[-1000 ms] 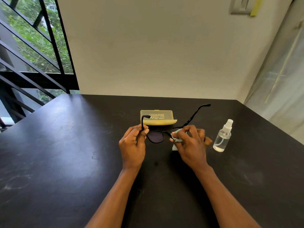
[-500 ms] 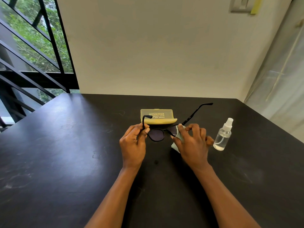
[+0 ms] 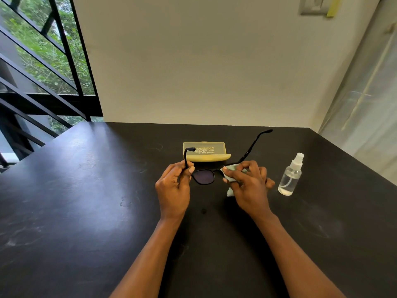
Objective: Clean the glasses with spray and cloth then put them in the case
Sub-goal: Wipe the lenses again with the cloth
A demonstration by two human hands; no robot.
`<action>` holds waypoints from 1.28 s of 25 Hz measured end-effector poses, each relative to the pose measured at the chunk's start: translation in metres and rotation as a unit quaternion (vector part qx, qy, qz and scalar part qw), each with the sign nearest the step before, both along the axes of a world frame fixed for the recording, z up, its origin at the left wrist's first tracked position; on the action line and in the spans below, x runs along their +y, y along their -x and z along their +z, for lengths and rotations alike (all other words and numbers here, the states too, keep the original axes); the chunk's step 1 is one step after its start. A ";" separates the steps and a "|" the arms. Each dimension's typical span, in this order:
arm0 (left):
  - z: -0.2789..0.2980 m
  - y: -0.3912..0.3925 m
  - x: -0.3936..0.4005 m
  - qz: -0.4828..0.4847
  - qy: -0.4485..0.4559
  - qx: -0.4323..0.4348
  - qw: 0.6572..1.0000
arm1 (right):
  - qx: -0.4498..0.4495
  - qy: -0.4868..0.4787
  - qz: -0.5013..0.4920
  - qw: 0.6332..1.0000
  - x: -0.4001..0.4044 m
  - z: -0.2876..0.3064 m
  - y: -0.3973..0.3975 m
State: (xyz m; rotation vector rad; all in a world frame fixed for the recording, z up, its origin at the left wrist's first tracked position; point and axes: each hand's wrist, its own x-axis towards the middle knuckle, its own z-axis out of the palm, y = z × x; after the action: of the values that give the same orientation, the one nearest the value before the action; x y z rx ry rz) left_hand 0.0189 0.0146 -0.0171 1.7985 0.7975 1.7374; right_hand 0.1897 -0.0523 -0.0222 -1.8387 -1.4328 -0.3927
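Pale green cloth (image 3: 233,173) is pinched between the thumb and fingers (image 3: 231,171) of the right hand (image 3: 249,186), folded over the right lens of the one pair of glasses (image 3: 204,177), so that lens is hidden. A loose corner of the cloth hangs below the hand toward the table (image 3: 86,211). The left hand (image 3: 173,190) pinches the left end of the black frame between thumb and curled fingers, where the left temple arm rises and hooks over at its tip. The uncovered dark-tinted left lens shows between the two hands. The right temple arm sticks out far and to the right, above the right hand's knuckles.

Both hands are held side by side near the middle of the table, backs toward the camera, forearms reaching in from the near edge. I cannot tell whether the glasses clear the table surface.

One yellow translucent case (image 3: 205,151) lies just beyond the hands, lid open. One clear spray bottle (image 3: 290,177) with a white nozzle stands upright just right of the right hand, apart from it.
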 end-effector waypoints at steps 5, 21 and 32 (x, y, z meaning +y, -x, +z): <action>0.001 0.000 0.000 0.007 -0.008 0.004 1.000 | -0.063 -0.049 -0.033 0.996 -0.005 0.001 -0.002; 0.002 -0.001 -0.002 -0.006 -0.011 0.016 1.000 | -0.054 0.061 -0.039 0.996 -0.002 0.000 -0.002; 0.004 0.001 0.001 0.029 -0.032 0.016 0.999 | -0.087 -0.046 -0.010 0.995 -0.009 0.007 -0.003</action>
State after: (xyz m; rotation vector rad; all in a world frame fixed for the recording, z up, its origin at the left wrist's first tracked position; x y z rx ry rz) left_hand 0.0181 0.0154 -0.0133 1.8662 0.8234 1.7948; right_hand 0.1923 -0.0612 -0.0156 -1.7809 -1.4875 -0.6311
